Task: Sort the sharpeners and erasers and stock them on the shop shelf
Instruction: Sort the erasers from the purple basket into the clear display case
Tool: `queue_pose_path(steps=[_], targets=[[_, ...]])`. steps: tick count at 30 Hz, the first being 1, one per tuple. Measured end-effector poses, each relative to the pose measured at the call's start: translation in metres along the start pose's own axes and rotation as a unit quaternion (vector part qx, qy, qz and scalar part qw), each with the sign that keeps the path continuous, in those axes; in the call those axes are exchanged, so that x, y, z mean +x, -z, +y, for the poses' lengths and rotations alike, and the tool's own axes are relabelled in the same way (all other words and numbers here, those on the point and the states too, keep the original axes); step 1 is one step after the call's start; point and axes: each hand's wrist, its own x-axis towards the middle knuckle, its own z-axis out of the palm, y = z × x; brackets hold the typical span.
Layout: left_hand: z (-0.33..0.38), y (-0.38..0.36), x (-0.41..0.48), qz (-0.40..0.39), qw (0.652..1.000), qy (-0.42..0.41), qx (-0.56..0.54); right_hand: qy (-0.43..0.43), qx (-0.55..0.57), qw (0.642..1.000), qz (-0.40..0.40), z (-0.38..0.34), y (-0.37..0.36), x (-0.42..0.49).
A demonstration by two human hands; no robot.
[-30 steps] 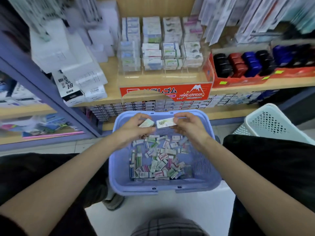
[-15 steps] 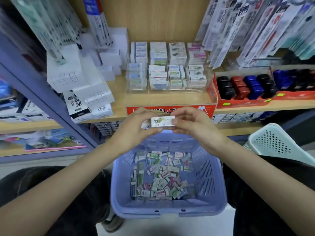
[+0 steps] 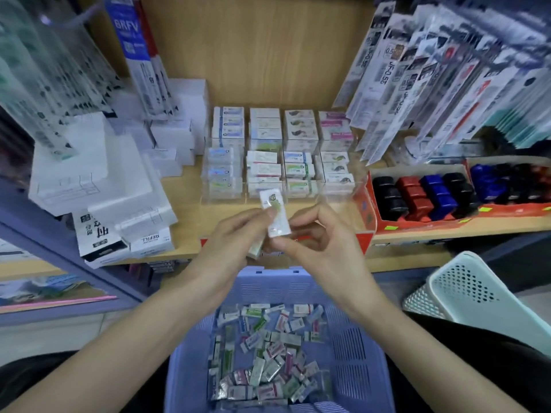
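Note:
Both hands meet above the lilac basket [image 3: 360,347], just in front of the wooden shelf [image 3: 190,210]. My left hand [image 3: 229,248] pinches a wrapped white eraser with a green print [image 3: 275,213], which stands nearly upright; another small packet shows under its fingers. My right hand [image 3: 322,248] holds the same eraser at its lower end with curled fingers. Several wrapped erasers [image 3: 265,353] lie loose in the basket. A clear acrylic display [image 3: 277,153] on the shelf holds stacked erasers in columns.
A red tray of black, red and blue sharpeners [image 3: 423,195] sits at the shelf's right. White refill boxes [image 3: 98,180] pile up at the left. Hanging refill packs [image 3: 447,70] slant over the right side. A pale green basket [image 3: 477,296] stands at lower right.
Both hands have risen from the basket to shelf height. The eraser between them has turned from lying flat to nearly upright. The view has moved closer to the shelf.

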Motion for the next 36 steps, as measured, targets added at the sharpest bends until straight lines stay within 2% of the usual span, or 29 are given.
queue_pose_path(steps=[3,5,8,12,15,18,22,25,29,36], targets=[[0.005,0.007,0.016,0.02,0.999,0.008,0.041,0.1,-0.131,0.986,-0.032,0.0,0.015,0.007],[0.008,0.011,0.019,-0.035,0.996,0.008,0.086,0.17,-0.23,0.956,-0.069,-0.001,0.028,0.011],[0.012,0.01,0.015,-0.116,0.979,-0.018,0.168,0.196,-0.239,0.945,-0.111,0.0,0.035,0.011],[0.012,0.009,0.015,-0.12,0.976,-0.041,0.178,0.217,-0.257,0.94,-0.059,0.007,0.038,0.019],[0.009,0.012,0.022,-0.099,0.974,-0.079,0.187,0.154,-0.29,0.942,0.059,0.009,0.057,0.05],[0.013,0.012,0.026,-0.074,0.975,-0.109,0.18,0.086,-0.359,0.924,0.105,0.011,0.079,0.094],[0.015,0.012,0.03,-0.056,0.974,-0.126,0.178,0.085,-0.538,0.83,0.119,0.022,0.09,0.133],[0.015,0.015,0.033,-0.047,0.974,-0.133,0.174,0.075,-0.628,0.767,0.105,0.031,0.097,0.145],[0.014,0.019,0.037,-0.023,0.977,-0.149,0.149,0.057,-0.635,0.765,0.093,0.035,0.102,0.155],[0.012,0.022,0.042,0.02,0.973,-0.151,0.172,0.048,-0.66,0.748,0.056,0.031,0.107,0.159]])
